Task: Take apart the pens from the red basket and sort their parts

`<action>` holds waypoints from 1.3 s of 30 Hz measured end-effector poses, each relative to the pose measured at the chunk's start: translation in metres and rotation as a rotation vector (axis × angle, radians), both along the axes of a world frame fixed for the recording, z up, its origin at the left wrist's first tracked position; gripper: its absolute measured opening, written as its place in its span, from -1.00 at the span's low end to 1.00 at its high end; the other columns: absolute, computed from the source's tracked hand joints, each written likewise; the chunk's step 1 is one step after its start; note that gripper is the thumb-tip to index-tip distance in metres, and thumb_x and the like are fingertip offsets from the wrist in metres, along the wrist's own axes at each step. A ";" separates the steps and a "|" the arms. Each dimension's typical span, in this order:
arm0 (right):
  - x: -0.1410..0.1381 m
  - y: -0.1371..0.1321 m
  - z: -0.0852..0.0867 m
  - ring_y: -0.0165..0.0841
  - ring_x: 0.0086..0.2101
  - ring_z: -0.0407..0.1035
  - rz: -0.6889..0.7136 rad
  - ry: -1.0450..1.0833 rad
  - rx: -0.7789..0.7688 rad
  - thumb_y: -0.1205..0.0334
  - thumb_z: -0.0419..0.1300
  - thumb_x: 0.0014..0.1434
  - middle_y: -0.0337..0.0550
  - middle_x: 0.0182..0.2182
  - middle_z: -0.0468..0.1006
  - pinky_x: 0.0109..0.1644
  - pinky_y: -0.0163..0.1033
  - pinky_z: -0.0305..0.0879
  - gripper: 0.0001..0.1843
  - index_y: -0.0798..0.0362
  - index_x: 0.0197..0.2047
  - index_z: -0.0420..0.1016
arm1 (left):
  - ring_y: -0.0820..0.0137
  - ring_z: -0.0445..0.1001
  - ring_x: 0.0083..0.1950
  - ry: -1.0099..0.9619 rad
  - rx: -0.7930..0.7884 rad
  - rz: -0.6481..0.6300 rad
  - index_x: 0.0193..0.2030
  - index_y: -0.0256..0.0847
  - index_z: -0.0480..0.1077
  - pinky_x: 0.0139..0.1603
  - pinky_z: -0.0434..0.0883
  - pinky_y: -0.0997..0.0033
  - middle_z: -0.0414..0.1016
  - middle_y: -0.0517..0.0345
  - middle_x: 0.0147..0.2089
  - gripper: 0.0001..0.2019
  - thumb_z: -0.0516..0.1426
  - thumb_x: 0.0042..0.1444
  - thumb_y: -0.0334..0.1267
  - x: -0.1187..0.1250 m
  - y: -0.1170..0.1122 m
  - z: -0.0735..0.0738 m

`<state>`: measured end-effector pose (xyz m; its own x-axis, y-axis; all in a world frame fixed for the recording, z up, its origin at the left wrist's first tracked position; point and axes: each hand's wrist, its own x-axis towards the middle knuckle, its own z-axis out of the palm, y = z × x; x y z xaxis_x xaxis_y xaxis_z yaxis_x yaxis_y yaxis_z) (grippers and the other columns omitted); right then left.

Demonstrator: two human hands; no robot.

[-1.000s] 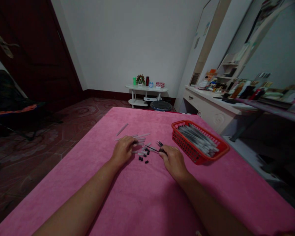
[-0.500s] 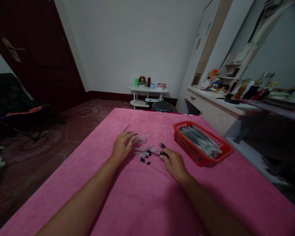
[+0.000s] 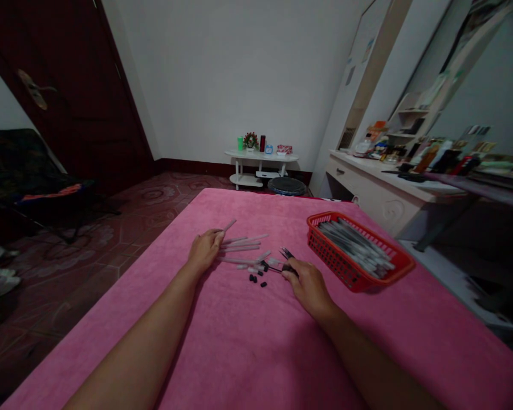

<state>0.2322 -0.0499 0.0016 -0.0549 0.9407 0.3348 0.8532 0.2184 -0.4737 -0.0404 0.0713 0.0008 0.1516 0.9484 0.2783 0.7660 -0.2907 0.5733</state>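
Several pale pen barrels (image 3: 243,244) lie on a pink cloth-covered table (image 3: 256,341). My left hand (image 3: 204,250) reaches toward the farthest barrel (image 3: 229,225), its fingertips pinched at that barrel's near end. My right hand (image 3: 308,283) rests on the cloth, closed on a thin dark refill (image 3: 277,267) next to a small bunch of dark refills (image 3: 287,253). Small black caps (image 3: 256,275) are scattered between the hands.
A red plastic basket (image 3: 359,279) full of grey pens stands right of my right hand. Beyond the table are a white low shelf (image 3: 260,162), a dressing table (image 3: 380,185) with bottles, a dark door (image 3: 68,97) and a chair (image 3: 25,176) at left.
My left hand has left the pile of barrels and moved up and left to the lone far barrel. The right hand stays put with the refill. The camera has shifted slightly.
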 end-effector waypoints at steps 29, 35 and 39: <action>0.000 0.000 0.001 -0.31 -0.35 0.39 -0.069 0.025 -0.021 0.35 0.12 0.15 -0.17 -0.41 0.55 -0.25 -0.29 0.16 -0.90 0.04 -0.37 0.45 | 0.14 0.46 0.07 -0.145 0.055 -0.564 -0.10 -0.14 0.56 0.10 0.34 0.16 0.59 -0.01 -0.09 -0.70 0.22 0.03 -0.11 0.034 -0.035 0.037; 0.003 -0.001 0.001 -0.31 -0.34 0.39 -0.053 0.040 -0.001 0.38 0.10 0.17 -0.19 -0.41 0.55 -0.24 -0.29 0.19 -0.87 0.02 -0.35 0.44 | 0.21 0.50 -0.01 -0.006 0.140 -0.637 -0.13 -0.10 0.57 0.10 0.35 0.15 0.59 0.02 -0.09 -0.78 0.16 0.09 -0.23 0.044 -0.040 0.032; 0.004 -0.001 -0.001 -0.29 -0.32 0.38 -0.044 -0.040 0.049 0.40 0.10 0.17 -0.14 -0.40 0.54 -0.20 -0.25 0.20 -0.87 0.04 -0.37 0.43 | 0.25 0.52 -0.08 0.000 0.193 -0.632 -0.19 -0.12 0.57 0.01 0.39 0.22 0.59 0.01 -0.20 -0.82 0.14 0.14 -0.26 0.046 -0.043 0.029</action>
<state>0.2360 -0.0512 0.0001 -0.0282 0.9249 0.3792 0.8804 0.2026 -0.4287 0.0056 0.0278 0.0300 0.6627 0.6098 0.4346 0.4145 -0.7821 0.4654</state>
